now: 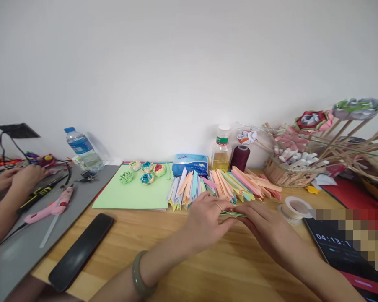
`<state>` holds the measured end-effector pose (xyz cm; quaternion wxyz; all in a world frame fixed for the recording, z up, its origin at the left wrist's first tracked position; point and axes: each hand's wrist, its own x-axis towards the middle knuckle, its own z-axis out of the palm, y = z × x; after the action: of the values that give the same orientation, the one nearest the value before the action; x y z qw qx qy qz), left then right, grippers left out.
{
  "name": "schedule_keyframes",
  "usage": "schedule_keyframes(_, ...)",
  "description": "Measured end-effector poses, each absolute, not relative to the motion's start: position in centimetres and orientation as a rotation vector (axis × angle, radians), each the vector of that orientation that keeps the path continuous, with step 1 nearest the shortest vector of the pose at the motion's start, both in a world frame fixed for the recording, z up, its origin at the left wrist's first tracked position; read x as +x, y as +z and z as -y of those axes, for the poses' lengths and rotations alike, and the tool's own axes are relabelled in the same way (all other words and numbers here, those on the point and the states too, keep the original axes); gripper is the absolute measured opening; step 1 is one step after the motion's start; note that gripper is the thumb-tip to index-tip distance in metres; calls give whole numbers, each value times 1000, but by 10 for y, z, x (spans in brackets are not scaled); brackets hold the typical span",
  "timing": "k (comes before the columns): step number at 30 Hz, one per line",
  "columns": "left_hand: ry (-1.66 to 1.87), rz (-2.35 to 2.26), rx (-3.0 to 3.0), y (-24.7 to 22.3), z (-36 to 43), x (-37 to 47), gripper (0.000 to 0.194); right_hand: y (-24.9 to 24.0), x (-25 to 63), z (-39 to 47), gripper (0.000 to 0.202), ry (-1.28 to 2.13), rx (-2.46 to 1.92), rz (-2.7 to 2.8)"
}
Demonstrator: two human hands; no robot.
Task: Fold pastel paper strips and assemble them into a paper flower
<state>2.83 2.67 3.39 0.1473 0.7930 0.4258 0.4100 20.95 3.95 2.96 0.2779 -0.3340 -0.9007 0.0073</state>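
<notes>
1. Holds a slim green paper piece [233,214] between left hand [208,218] and right hand [267,224], just on the near side of the pile of folded paper strips [192,186].
2. Runs side to side, with long axis roughly along the near edge of the pile, from left fingertips across to right fingertips.
3. Favours neither hand for nearness: touches both, one at each end.
4. Pinches the left end between thumb and fingers of the left hand; closes right fingers over the other end, apparently in a light grip.
5. Lies well to the left of the white spool [297,207], beyond the right hand.
6. Hides both ends under fingers, and most of the right thumb behind the right hand; cannot tell the full length, the number of layers or the firmness of the right grip.
7. Cuts off both forearms at the lower edge, and covers part of the phone [330,243] with coarse blocks.
</notes>
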Motion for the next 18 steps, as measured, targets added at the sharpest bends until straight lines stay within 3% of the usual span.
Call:
schedule_keyframes(6, 1132, -1252, 1952, 32, -19, 36, 18, 36, 212, -31, 19, 228, -944, 2438)
schedule_keyframes(14, 1061, -1397, 1917, 30, -21, 27, 31, 30, 221, -36, 16, 197, -975, 2397)
schedule_keyframes(18, 1053, -1107, 1853, 50, -29, 15, 28, 34, 220, -39, 17, 350, -1005, 2426)
